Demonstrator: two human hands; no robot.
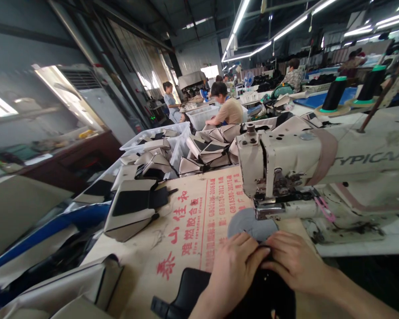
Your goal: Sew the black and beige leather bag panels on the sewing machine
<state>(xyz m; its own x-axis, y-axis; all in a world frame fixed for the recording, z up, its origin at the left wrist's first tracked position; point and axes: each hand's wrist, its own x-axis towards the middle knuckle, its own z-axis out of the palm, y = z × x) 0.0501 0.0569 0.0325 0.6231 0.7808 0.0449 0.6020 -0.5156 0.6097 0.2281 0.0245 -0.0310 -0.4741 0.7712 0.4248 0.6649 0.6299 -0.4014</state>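
Note:
My left hand (234, 266) and my right hand (294, 261) are side by side just in front of the sewing machine (286, 155). Fingers and thumbs of both are closed, pinching the edge of a black fabric piece (266, 294) between them. A rounded grey piece (251, 223) lies just beyond my fingertips, reaching under the machine's sewing head; whether it is joined to the black piece is hidden. Left of my left wrist a black strap-like part (193, 288) lies on the table. My palms cover much of the work.
A beige and black sewn cover (133, 208) lies on the printed plywood table (173, 239). More covers (216, 146) are heaped behind, beside white bins (182, 133). Black thread spools (334, 95) stand at right. A co-worker (231, 108) sits beyond.

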